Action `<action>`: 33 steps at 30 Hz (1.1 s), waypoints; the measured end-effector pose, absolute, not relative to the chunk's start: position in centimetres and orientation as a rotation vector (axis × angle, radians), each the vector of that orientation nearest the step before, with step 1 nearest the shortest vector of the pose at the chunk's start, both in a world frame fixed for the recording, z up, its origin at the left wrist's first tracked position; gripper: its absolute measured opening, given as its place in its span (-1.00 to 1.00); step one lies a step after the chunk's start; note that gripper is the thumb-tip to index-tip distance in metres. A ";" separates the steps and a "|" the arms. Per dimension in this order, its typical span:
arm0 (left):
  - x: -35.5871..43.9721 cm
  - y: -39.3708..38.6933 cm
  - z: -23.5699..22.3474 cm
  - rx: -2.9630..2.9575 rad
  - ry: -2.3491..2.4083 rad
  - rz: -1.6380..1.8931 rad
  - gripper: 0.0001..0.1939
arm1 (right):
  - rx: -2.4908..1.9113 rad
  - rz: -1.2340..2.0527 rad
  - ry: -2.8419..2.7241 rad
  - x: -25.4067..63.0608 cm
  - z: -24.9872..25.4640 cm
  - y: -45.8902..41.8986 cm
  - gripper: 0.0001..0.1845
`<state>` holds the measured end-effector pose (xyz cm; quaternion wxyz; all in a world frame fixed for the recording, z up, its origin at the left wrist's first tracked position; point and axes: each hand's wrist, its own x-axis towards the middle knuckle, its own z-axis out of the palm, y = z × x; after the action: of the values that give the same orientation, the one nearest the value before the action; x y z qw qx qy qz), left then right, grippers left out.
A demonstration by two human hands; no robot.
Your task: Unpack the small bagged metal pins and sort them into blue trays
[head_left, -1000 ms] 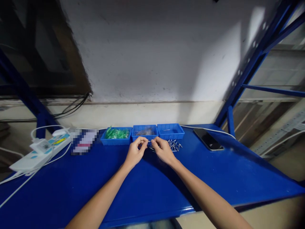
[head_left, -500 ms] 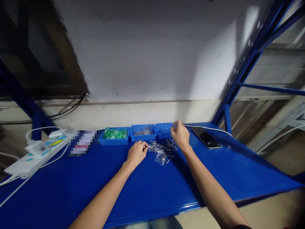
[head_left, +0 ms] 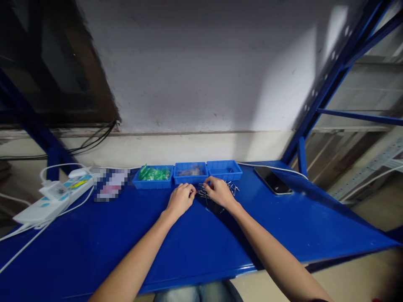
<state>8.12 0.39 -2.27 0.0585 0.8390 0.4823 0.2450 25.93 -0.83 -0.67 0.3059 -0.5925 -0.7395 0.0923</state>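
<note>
A loose pile of thin silvery metal pins [head_left: 233, 188], rivet-like in shape, lies on the blue table [head_left: 195, 247]. My left hand [head_left: 181, 200] rests at the left of the pile, thumb and fingers pinched, with the thin end of a metal pin showing at the fingertips. Over the pile is my right hand [head_left: 219, 193], its fingers drawn together close to the left fingertips; what they hold is too small to make out. The right hand and forearm hide part of the pile and most of a small clear plastic bag.
Behind the hands stand a blue bin [head_left: 153, 184] of green packets, a blue bin [head_left: 190, 178] of small clear-bagged pieces, and a blue bin [head_left: 224, 176] with few pieces visible. A phone [head_left: 273, 180] lies right; a power strip [head_left: 52, 200] with white cables lies left.
My right hand has come left and down from the right-hand bin to the pile, beside my left hand. My left hand stays pinched in about the same place.
</note>
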 end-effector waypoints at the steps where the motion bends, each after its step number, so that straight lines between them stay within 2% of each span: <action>1: 7.8 0.4 -2.1 2.534 1.435 0.778 -0.87 | -1.545 0.265 -1.956 26.0 -0.6 -0.8 -0.80; 7: 6.9 0.4 -0.7 2.277 1.191 1.187 -0.87 | -1.320 0.453 -1.990 25.4 -0.3 -1.2 -0.60; 12: 7.6 -0.2 -0.5 2.186 1.151 1.282 -0.86 | -1.167 0.696 -1.899 25.1 -0.4 -1.1 -0.63; 22: 7.8 0.1 -1.4 2.058 1.128 1.121 -0.73 | -1.047 0.541 -1.910 25.1 0.0 -1.6 -0.87; 25: 7.8 0.1 -1.4 2.027 1.101 1.172 -0.78 | -1.134 0.506 -1.904 25.0 0.1 -1.7 -0.82; 29: 8.1 -0.1 -1.3 2.018 1.111 1.208 -0.81 | -1.185 0.442 -1.979 25.3 0.7 -1.8 -0.65; 33: 8.5 0.2 -1.7 2.101 1.221 1.085 -0.81 | -1.138 0.262 -1.933 26.7 2.2 -1.5 -0.70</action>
<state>8.53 0.21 -1.66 0.2380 0.7667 0.4457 0.3960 26.67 -1.54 2.20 0.4275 -0.4557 -0.7737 0.1049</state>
